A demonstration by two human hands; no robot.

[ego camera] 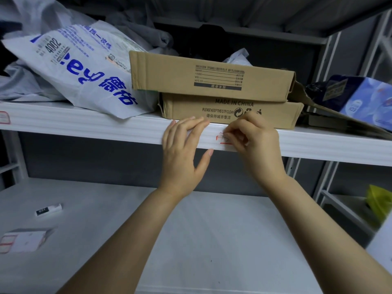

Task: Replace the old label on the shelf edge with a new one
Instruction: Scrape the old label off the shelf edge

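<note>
A white label with a red border (221, 139) is stuck on the white shelf edge (106, 126), mostly covered by my right hand (254, 143). That hand's fingertips are curled and pinched at the label's left part. My left hand (182, 153) lies flat against the shelf edge just left of the label, fingers spread over the top, thumb below the edge. Another red-bordered label (4, 117) sits on the same edge at far left. A stack of red-bordered label sheets (21, 240) lies on the lower shelf at left.
Two stacked cardboard boxes (212, 81) stand on the upper shelf right behind my hands, with a printed white plastic bag (80, 66) to the left and a blue package (367, 98) to the right. A small white object (48, 210) lies on the lower shelf (191, 240).
</note>
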